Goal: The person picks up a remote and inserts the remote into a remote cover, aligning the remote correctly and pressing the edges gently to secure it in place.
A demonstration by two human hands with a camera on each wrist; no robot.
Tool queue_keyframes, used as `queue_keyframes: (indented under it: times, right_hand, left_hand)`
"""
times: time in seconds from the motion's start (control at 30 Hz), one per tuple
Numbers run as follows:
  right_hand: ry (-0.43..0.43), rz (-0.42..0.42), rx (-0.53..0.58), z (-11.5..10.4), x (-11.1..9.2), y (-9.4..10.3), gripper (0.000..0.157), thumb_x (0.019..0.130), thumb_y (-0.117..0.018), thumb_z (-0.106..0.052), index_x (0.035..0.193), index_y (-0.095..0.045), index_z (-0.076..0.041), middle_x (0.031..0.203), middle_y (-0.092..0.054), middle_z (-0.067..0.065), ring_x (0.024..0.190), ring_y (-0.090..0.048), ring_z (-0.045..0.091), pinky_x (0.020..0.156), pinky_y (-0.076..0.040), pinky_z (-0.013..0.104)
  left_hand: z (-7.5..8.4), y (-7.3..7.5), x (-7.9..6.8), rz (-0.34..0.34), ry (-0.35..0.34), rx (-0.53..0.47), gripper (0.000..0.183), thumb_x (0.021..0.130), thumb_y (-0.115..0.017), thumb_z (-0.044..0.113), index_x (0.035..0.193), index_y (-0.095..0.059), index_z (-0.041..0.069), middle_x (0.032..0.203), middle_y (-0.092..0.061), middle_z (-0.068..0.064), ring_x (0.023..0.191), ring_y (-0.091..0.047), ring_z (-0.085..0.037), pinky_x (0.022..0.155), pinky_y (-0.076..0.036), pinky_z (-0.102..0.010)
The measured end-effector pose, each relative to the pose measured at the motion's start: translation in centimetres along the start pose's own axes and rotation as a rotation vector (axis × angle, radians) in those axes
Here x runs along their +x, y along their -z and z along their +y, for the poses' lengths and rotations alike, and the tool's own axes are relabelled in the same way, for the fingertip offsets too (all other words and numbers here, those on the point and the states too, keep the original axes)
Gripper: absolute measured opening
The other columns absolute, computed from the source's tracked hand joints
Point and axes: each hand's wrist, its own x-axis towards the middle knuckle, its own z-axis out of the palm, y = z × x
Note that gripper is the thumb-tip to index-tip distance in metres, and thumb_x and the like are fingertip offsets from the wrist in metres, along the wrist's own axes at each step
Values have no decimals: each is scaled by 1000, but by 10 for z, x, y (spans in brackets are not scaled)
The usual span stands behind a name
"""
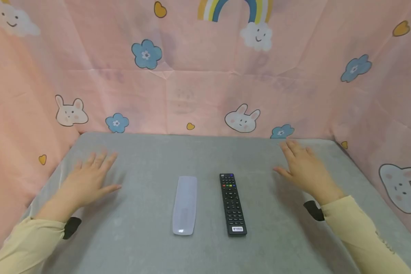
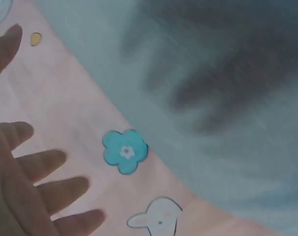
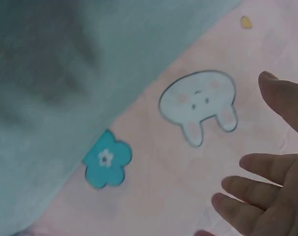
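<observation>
A black remote control [image 1: 232, 204] lies face up on the grey table, its buttons showing and a white label at its near end. Left of it, a gap apart, is a translucent whitish remote-shaped cover [image 1: 185, 205]. My left hand [image 1: 88, 179] is spread above the table's left side, well away from the cover. Over the right side hovers my right hand [image 1: 305, 171], fingers extended, apart from the remote. Both wrist views show spread fingers holding nothing, the left hand [image 2: 26, 191] and the right hand [image 3: 271, 191] alike.
The grey-covered table [image 1: 140, 160] meets a pink printed curtain [image 1: 191, 87] at its back and sides. Black straps or mounts [image 1: 72, 227] sit under both wrists, by the pale yellow sleeves [image 1: 366, 232].
</observation>
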Motion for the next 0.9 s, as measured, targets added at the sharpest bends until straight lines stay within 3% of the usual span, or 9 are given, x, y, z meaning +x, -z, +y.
queue_keyframes:
  times: [0.17,0.4,0.53,0.63,0.73,0.9]
  right_hand:
    - [8,5,99,-11,0,0,68,83,-71,-30,130,-46,12,131,-47,33,115,-48,48,92,-41,60]
    - [-28,-50,232,-28,-5,-10,55,87,-67,-30,126,-52,7,122,-56,27,111,-53,42,91,-44,55]
    - [-23,-55,238,-41,-7,-16,53,87,-67,-32,122,-55,6,117,-59,24,108,-55,39,88,-47,53]
    - [-16,-43,254,-54,-8,-20,49,87,-67,-32,118,-58,6,113,-62,22,104,-58,37,86,-49,51]
    - [-30,-51,333,-68,-11,-23,46,87,-68,-29,114,-60,7,107,-64,19,97,-61,33,81,-51,47]
    - [-118,-106,557,-91,-15,-28,40,87,-69,-25,110,-63,7,96,-67,13,84,-64,23,71,-55,38]
  left_hand:
    - [15,2,1,-23,-10,-191,74,89,-61,44,138,-39,-6,134,-45,-31,119,-47,-47,92,-40,-60]
    - [33,-9,4,-53,-2,-677,47,94,-59,32,124,-55,-4,115,-63,-15,101,-62,-29,83,-51,-43]
    - [50,-15,6,-160,19,-1010,42,97,-53,27,124,-53,-6,116,-63,-16,104,-61,-28,84,-52,-33]
    - [67,-20,9,-235,14,-1209,44,99,-49,26,125,-50,-10,118,-61,-21,106,-61,-30,86,-52,-33]
    - [85,-27,12,-267,5,-1271,45,99,-48,27,123,-50,-11,117,-61,-21,105,-61,-30,87,-52,-36]
    - [107,-41,17,-266,33,-1295,42,99,-48,24,121,-51,-12,118,-60,-24,106,-60,-33,87,-52,-39]
